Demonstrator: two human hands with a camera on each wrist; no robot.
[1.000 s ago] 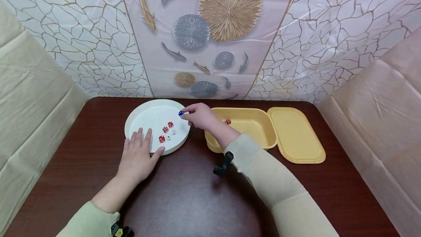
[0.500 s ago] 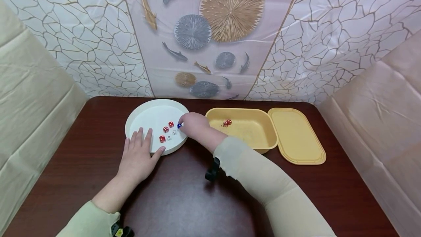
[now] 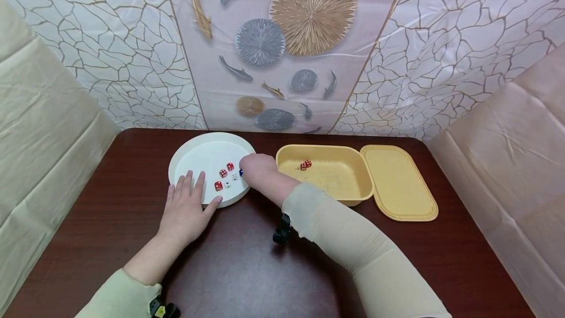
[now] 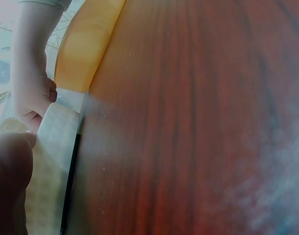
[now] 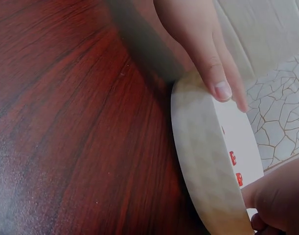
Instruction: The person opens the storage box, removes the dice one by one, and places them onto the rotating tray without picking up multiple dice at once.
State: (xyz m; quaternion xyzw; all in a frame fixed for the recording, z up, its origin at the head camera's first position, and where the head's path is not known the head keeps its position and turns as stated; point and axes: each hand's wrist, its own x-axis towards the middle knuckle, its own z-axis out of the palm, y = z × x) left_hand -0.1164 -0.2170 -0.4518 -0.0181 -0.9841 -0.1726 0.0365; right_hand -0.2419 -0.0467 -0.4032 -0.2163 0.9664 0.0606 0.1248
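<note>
A round white tray point(image 3: 194, 147) holds 3 red dice, one of them a red die point(image 3: 218, 186) nearest the front, and 2 white dice, including a white die point(image 3: 234, 177). My left hand point(image 3: 183, 215) rests on the tray's near-left rim, fingers straight over the inside and thumb at the front edge. Inside the tray's right side, my right hand point(image 3: 261, 171) pinches a blue die point(image 3: 241, 172), mostly hidden by the fingers, beside the white die. In the right wrist view, the right hand point(image 5: 281, 196) reaches over the rim; the blue die cannot be seen there.
Right of the tray stands a yellow box point(image 3: 324, 147) with 2 red dice point(image 3: 303, 166) inside. Its yellow lid point(image 3: 399, 183) lies flat against the box's right side. A patterned cloth wall point(image 3: 304, 82) rises behind the brown table point(image 3: 247, 269).
My right hand has moved forward-to-near across the tray's right side, lowering the blue die beside the white die. Over the last half second it shifted slightly. The left hand has stayed put.
</note>
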